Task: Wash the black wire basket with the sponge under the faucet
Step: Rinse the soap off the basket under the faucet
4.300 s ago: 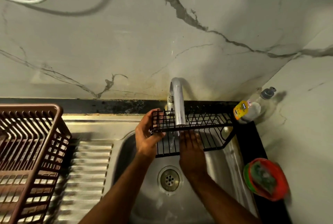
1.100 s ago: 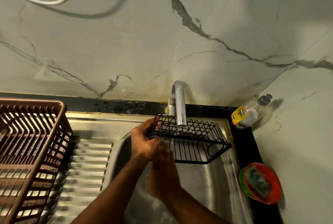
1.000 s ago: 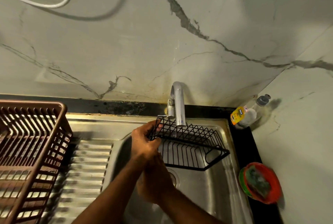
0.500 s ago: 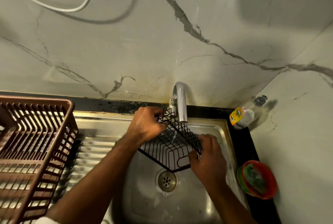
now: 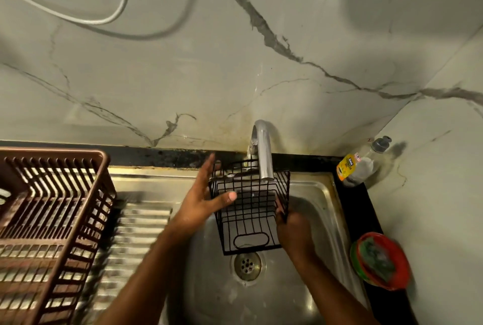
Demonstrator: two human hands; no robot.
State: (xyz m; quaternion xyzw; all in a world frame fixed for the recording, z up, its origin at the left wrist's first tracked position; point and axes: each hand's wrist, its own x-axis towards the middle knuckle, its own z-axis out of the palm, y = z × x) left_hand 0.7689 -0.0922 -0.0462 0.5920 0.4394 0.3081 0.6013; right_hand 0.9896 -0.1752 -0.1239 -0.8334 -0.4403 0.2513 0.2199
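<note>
Holding black wire basket (image 5: 249,209) upended under faucet (image 5: 264,157): left hand (image 5: 202,202) flat against its side, right hand (image 5: 292,228) gripping opposite edge; sponge (image 5: 376,262) lies right, nearer that hand.

We are looking through a single head-worn wide-angle camera, facing forward and steeply down into the steel sink (image 5: 324,209), close over it. The marble wall (image 5: 287,24) is filling the upper half, the faucet (image 5: 262,152) is sitting near centre, and both forearms are entering from the bottom edge.
</note>
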